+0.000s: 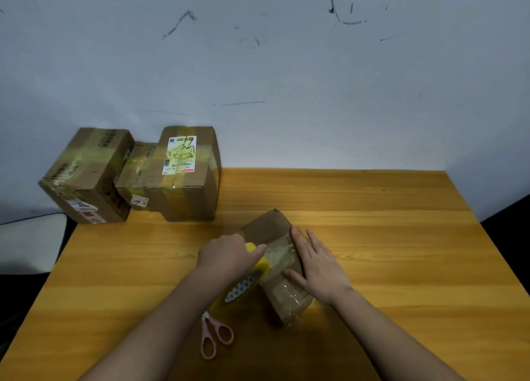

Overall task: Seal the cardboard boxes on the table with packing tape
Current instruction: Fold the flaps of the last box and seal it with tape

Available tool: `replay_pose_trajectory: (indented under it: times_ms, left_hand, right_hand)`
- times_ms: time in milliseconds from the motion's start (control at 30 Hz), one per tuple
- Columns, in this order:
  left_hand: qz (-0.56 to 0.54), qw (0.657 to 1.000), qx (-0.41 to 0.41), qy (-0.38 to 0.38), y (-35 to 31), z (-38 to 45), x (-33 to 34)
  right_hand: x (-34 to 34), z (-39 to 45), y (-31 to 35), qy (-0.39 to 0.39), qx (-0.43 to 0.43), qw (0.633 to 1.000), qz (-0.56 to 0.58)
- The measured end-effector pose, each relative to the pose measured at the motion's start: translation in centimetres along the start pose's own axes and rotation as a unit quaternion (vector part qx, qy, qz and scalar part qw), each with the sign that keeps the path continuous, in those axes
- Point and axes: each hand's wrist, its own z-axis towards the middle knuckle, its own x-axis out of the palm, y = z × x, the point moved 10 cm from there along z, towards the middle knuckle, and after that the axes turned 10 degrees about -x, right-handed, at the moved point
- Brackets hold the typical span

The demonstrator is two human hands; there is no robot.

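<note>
Cardboard box mid-worktop, brown, small, clear tape across top, crinkled film at near end. Left grip curled round yellow tape roll against box's left side; right grip flat, fingers straight, pressing box top. Pink scissors near box's left. Orange wood worktop; scuffed pale wall behind.

Wooden table and its load

The orange-brown table bore three taped cardboard boxes clustered at its far left corner, a small box near the middle, and pink scissors nearer the front edge.
</note>
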Motion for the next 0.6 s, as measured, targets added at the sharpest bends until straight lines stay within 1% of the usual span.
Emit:
replay_pose_trajectory:
  times_ms: [133,267,333,400,500,600]
  left_hand:
    - [-0.016,1.0,-0.009,-0.017,0.3,-0.4,-0.2]
    - [-0.018,1.0,-0.008,-0.012,0.0,-0.6,-0.4]
    - [-0.059,0.998,-0.013,0.021,0.0,-0.4,-0.1]
    - [-0.106,0.993,-0.012,0.059,0.2,0.1,0.2]
    - [-0.125,0.989,-0.005,0.075,0.5,0.3,0.4]
    - [-0.181,0.979,-0.001,0.089,0.8,0.3,0.7]
  right_hand:
    - [0.7,0.4,0.1,0.0,-0.014,0.997,-0.076]
    - [0.7,0.6,0.2,0.004,0.031,0.994,-0.105]
    - [0.5,0.7,1.3,-0.004,0.028,0.994,-0.104]
    - [0.5,0.5,2.9,-0.011,-0.006,0.995,-0.103]
    - [1.1,0.0,4.0,-0.023,-0.042,0.998,-0.044]
    - [1.7,0.0,3.8,-0.021,-0.042,0.998,-0.046]
